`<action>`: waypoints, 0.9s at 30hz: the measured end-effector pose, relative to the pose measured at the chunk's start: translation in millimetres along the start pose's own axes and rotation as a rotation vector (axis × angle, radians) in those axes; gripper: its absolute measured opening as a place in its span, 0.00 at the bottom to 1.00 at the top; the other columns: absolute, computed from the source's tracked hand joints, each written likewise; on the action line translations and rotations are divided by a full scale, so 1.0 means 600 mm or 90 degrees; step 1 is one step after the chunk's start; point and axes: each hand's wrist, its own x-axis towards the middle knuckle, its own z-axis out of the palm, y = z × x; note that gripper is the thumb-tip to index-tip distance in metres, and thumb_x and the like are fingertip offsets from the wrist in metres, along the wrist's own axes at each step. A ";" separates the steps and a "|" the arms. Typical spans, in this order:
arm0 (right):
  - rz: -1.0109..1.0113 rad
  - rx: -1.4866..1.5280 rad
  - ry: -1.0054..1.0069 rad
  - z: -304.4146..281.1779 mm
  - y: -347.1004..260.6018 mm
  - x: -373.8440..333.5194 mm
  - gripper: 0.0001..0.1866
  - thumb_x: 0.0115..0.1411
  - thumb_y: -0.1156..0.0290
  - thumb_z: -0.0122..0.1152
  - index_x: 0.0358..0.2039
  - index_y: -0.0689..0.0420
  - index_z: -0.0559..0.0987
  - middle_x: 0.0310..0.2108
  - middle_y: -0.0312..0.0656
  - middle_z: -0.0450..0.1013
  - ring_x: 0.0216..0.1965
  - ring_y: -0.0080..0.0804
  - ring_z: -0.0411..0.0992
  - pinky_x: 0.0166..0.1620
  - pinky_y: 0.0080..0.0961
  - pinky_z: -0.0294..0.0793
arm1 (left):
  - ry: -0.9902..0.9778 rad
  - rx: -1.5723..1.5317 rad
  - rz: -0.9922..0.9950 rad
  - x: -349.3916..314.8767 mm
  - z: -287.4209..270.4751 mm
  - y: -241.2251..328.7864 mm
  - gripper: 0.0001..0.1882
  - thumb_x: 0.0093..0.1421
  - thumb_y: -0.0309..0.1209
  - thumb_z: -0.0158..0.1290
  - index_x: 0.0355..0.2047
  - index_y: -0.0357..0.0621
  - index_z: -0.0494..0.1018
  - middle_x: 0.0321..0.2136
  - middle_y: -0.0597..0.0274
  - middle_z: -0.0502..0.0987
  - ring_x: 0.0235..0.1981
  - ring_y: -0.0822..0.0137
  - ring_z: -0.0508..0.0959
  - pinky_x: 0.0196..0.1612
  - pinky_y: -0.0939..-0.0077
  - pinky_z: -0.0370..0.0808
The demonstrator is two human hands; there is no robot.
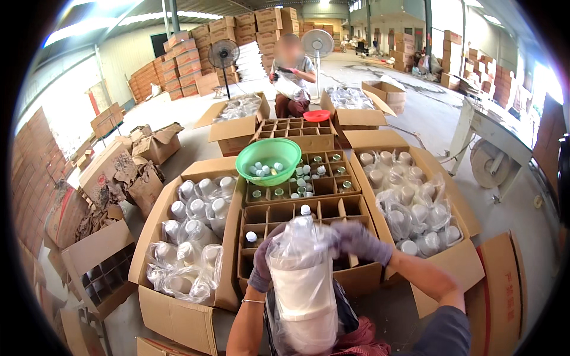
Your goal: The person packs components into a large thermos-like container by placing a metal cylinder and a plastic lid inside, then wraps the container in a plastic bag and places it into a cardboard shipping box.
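- Our left hand, gloved, curls around the side of one white container in a clear plastic bag.
- Our right hand, gloved and blurred, is at the bag's upper right; we cannot tell whether it grips.
- That container is roughly upright before the near edge of the nearest of three partitioned cartons.
- Two open cartons flank these, each holding bagged white containers.
- One green basin sits at the middle partitioned carton's left edge.

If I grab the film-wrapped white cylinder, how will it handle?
The film-wrapped white cylinder is probably stiff: its sides look fairly straight. The loose, crinkled clear film around its top looks floppy and may slip. Rounded sides suggest it could roll if laid down.
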 end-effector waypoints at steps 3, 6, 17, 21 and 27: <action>0.212 0.406 0.280 -0.056 0.008 0.107 0.09 0.59 0.76 0.54 0.41 0.61 0.75 0.30 0.42 0.75 0.28 0.33 0.75 0.34 0.29 0.78 | -0.030 -0.054 -0.013 -0.016 0.008 0.010 0.43 0.64 0.61 0.36 0.68 0.39 0.49 0.64 0.48 0.60 0.63 0.51 0.64 0.66 0.54 0.61; 0.248 0.871 0.495 -0.125 0.032 0.232 0.15 0.63 0.78 0.48 0.51 0.59 0.73 0.37 0.41 0.77 0.34 0.28 0.75 0.37 0.27 0.78 | -0.011 0.163 0.077 -0.062 -0.001 0.048 0.62 0.49 0.79 0.35 0.69 0.39 0.46 0.66 0.49 0.57 0.64 0.52 0.62 0.66 0.54 0.59; 0.354 0.475 -0.047 0.174 0.109 0.023 0.20 0.65 0.72 0.52 0.57 0.60 0.71 0.47 0.39 0.75 0.44 0.24 0.72 0.48 0.21 0.72 | 0.230 0.006 0.365 -0.071 -0.083 0.033 0.19 0.64 0.45 0.49 0.43 0.41 0.71 0.31 0.62 0.76 0.40 0.66 0.76 0.60 0.64 0.69; 0.381 0.365 -0.161 0.202 0.098 -0.057 0.19 0.65 0.72 0.53 0.56 0.59 0.71 0.47 0.40 0.75 0.44 0.26 0.72 0.49 0.22 0.71 | 0.517 -0.010 0.200 -0.160 -0.201 -0.018 0.22 0.65 0.46 0.48 0.46 0.40 0.70 0.43 0.58 0.75 0.49 0.63 0.74 0.61 0.62 0.67; 0.382 0.189 -0.242 0.266 0.124 -0.047 0.19 0.64 0.72 0.53 0.56 0.58 0.73 0.47 0.42 0.75 0.45 0.29 0.73 0.50 0.23 0.71 | 0.105 0.030 0.142 -0.054 -0.105 -0.008 0.23 0.69 0.43 0.42 0.57 0.40 0.67 0.53 0.53 0.72 0.57 0.59 0.70 0.63 0.60 0.64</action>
